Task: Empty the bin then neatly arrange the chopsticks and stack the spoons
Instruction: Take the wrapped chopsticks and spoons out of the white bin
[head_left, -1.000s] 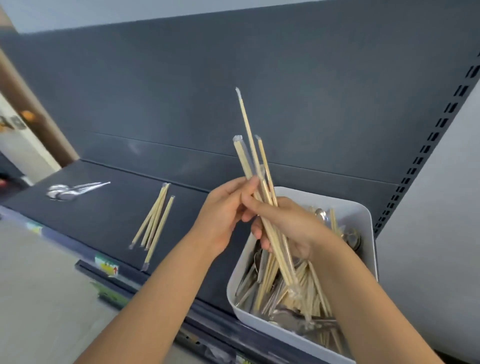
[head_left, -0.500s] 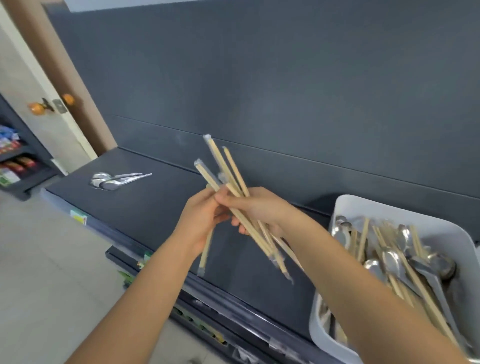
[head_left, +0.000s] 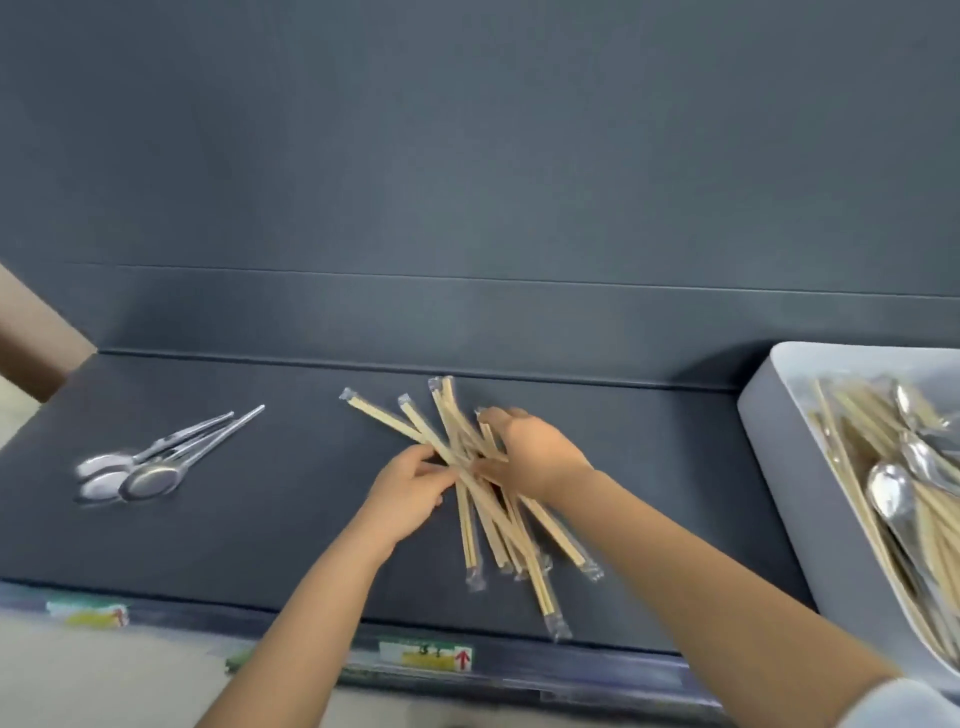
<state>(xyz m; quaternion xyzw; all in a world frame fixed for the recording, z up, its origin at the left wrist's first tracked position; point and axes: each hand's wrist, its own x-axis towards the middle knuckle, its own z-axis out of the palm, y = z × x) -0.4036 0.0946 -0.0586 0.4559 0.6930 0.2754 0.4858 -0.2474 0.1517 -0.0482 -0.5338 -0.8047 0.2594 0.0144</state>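
1. Pale wooden chopsticks (head_left: 470, 486), each in a clear wrapper, lie fanned and crossed on the dark shelf (head_left: 260, 530), both hands on them.
2. Left hand (head_left: 410, 493): fingers pinching the bundle where the sticks cross.
3. Right hand (head_left: 530, 452): fingers spread, pressing down on the upper ends, not clenched.
4. Far left, metal spoons (head_left: 150, 467) lie loosely together, well apart from the chopsticks.
5. Right edge: the white bin (head_left: 779, 441), with more chopsticks and spoons inside.
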